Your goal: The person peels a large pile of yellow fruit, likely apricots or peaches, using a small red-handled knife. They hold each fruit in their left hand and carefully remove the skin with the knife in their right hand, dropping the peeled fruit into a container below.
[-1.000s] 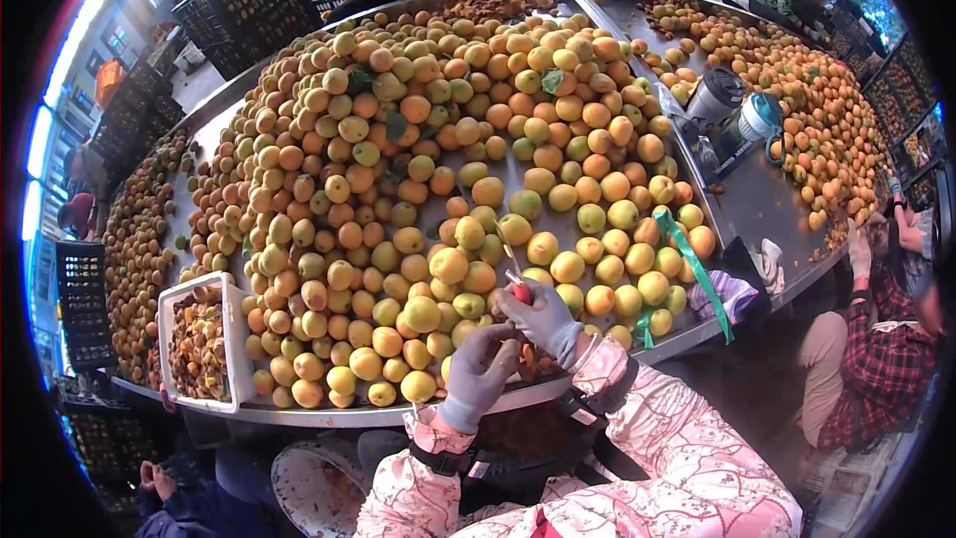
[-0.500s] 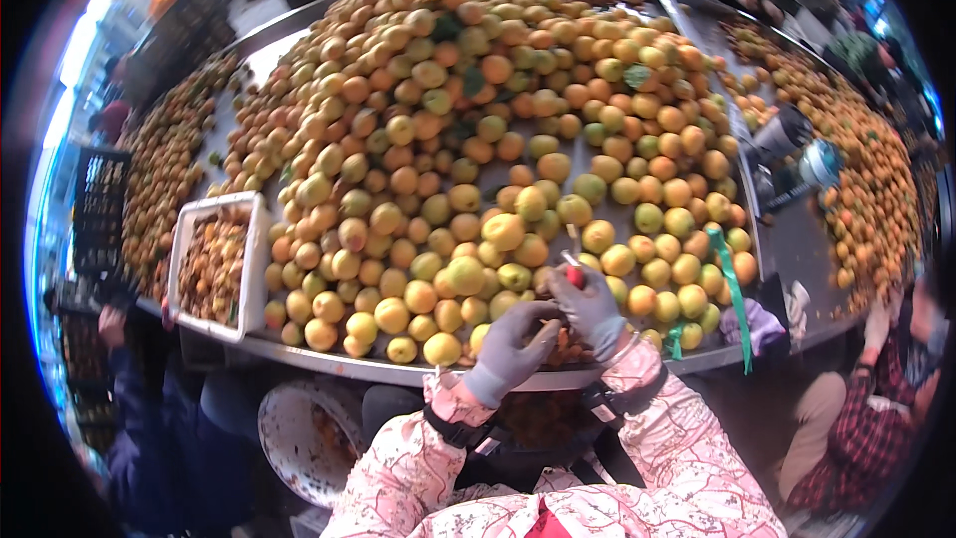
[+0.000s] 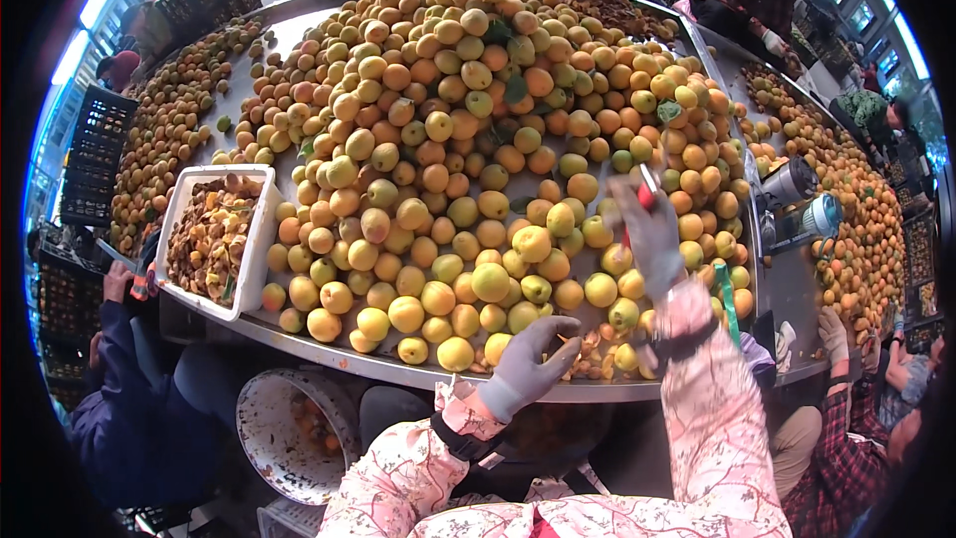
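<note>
My right hand (image 3: 647, 229), in a grey glove, is closed around a small red-handled tool (image 3: 647, 195) with a bright metal end. It hovers over the right part of a heap of yellow-orange apricots (image 3: 488, 281), smeared by motion. My left hand (image 3: 528, 367), gloved too, rests at the table's near edge with its fingers curved and a gap between thumb and fingers. A small orange bit shows at its fingertips; whether the hand touches it I cannot tell. Beside that hand lie cut apricot pieces (image 3: 596, 354) on the metal table (image 3: 398, 371).
A white tray (image 3: 261, 239) of brownish fruit scraps stands at the left. Below the table edge is a dirty white bucket (image 3: 261, 428). A green ribbon (image 3: 730, 307) hangs at right, near a blue-topped container (image 3: 821, 216). Other people work around the tables.
My hands have parted. The right one has moved up and to the right over the apricots with the red-handled tool; the left stays near the edge. The view has shifted slightly.
</note>
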A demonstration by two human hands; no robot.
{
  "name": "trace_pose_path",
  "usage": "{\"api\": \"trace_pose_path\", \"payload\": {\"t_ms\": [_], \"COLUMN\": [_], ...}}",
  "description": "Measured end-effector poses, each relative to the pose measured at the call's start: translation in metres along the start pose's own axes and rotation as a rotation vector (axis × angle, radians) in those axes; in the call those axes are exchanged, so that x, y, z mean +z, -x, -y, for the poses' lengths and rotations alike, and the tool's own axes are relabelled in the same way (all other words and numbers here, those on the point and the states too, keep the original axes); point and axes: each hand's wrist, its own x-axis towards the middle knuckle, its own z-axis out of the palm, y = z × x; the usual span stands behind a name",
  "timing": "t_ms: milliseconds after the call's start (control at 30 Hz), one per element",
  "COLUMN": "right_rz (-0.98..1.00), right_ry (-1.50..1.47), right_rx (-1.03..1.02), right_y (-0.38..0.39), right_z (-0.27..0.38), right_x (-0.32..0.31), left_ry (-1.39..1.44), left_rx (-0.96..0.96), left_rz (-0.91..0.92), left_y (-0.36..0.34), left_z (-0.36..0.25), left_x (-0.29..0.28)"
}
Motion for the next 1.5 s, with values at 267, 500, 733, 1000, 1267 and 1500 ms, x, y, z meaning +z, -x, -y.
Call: {"api": "trace_pose_path", "payload": {"t_ms": [267, 500, 733, 1000, 1267, 1500], "right_rz": [0.025, -0.078, 0.007, 0.3, 0.557, 0.235], "right_ry": [0.121, 0.909, 0.993, 0.072, -0.268, 0.03], "right_rx": [-0.256, -0.343, -0.229, 0.059, 0.14, 0.138], "right_y": [-0.193, -0.241, -0.21, -0.06, 0.086, 0.12], "right_z": [-0.021, -0.05, -0.046, -0.01, -0.002, -0.016], "right_x": [0.058, 0.082, 0.069, 0.062, 0.039, 0.023], "left_ry": [0.081, 0.089, 0.122, 0.336, 0.92, 0.632], "left_rx": [0.029, 0.012, -0.008, -0.03, -0.044, 0.029], "left_rz": [-0.021, -0.064, -0.055, -0.131, 0.103, -0.014], "left_y": [-0.003, -0.005, -0.008, -0.01, -0.016, -0.013], "left_z": [-0.016, -0.032, -0.025, -0.019, -0.04, -0.03], "left_x": [-0.018, -0.038, -0.038, -0.046, -0.052, -0.045]}}
